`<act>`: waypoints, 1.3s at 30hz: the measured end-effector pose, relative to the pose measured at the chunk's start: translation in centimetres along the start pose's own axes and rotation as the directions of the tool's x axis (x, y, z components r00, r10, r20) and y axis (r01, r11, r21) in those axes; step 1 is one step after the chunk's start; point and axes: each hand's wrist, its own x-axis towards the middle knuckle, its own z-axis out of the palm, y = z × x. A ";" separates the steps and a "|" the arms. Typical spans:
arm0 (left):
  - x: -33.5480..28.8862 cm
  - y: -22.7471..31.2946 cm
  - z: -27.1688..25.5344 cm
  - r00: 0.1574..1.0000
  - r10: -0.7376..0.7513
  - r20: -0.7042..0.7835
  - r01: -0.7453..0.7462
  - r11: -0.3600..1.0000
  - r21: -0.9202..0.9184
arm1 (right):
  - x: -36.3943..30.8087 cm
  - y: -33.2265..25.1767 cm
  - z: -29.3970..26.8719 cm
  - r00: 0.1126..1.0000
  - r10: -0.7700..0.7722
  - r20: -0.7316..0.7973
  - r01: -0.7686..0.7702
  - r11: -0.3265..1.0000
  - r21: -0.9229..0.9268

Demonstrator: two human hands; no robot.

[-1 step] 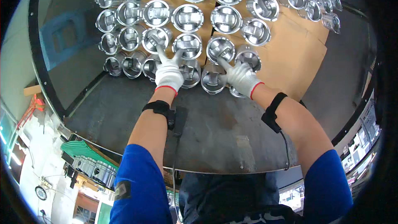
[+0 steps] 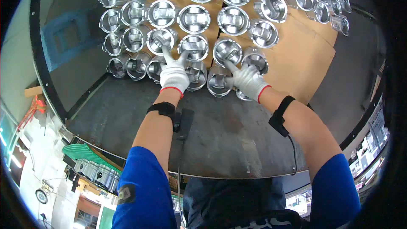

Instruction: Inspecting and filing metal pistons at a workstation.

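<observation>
Rows of shiny metal pistons stand on brown cardboard, most with their hollow ends showing. My left hand [image 2: 174,75], in a white glove with a red cuff edge, is open. Its spread fingers reach over the near rows, at a piston [image 2: 162,38] and the piston [image 2: 193,46] to its right. My right hand [image 2: 248,79], gloved alike, is open with fingers apart. It lies over the front pistons, beside one piston [image 2: 218,85] and below another [image 2: 227,50]. Its palm and fingers partly hide a piston [image 2: 256,58] and one at the front edge.
The cardboard sheet [image 2: 303,55] lies on a dark metal table [image 2: 220,131] with a raised rim. More pistons [image 2: 320,10] crowd the far right. Cables hang from black wrist straps on both forearms. A green tray [image 2: 80,152] with metal parts stands beyond the table's left edge.
</observation>
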 end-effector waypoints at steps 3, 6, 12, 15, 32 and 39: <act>0.2 0.1 -0.1 0.999 0.003 -0.032 -0.002 0.999 0.034 | -0.2 0.1 -1.5 0.997 -0.048 0.063 0.049 0.999 -0.010; 1.3 -0.8 1.9 0.994 -0.005 -0.111 0.009 0.999 0.035 | 0.3 0.4 -0.6 0.996 0.049 0.081 -0.049 0.999 0.007; 1.6 -0.8 2.4 0.986 -0.011 -0.169 0.012 1.000 0.007 | 1.5 -0.8 0.1 0.978 0.207 -0.013 -0.206 0.975 0.085; 2.3 -1.6 2.7 0.973 0.066 -0.220 -0.053 0.996 0.065 | 1.5 -0.1 0.1 0.992 0.122 -0.003 -0.122 0.992 0.018; -7.7 -2.4 -4.5 0.887 0.428 -0.170 -0.412 0.903 0.125 | -11.9 -0.9 -5.0 0.996 0.061 0.066 -0.043 0.967 -0.250; -27.6 -4.6 -9.9 0.770 0.416 -0.485 -0.587 0.760 -0.280 | -26.8 2.0 -6.8 0.971 0.212 -0.114 -0.218 0.975 -0.039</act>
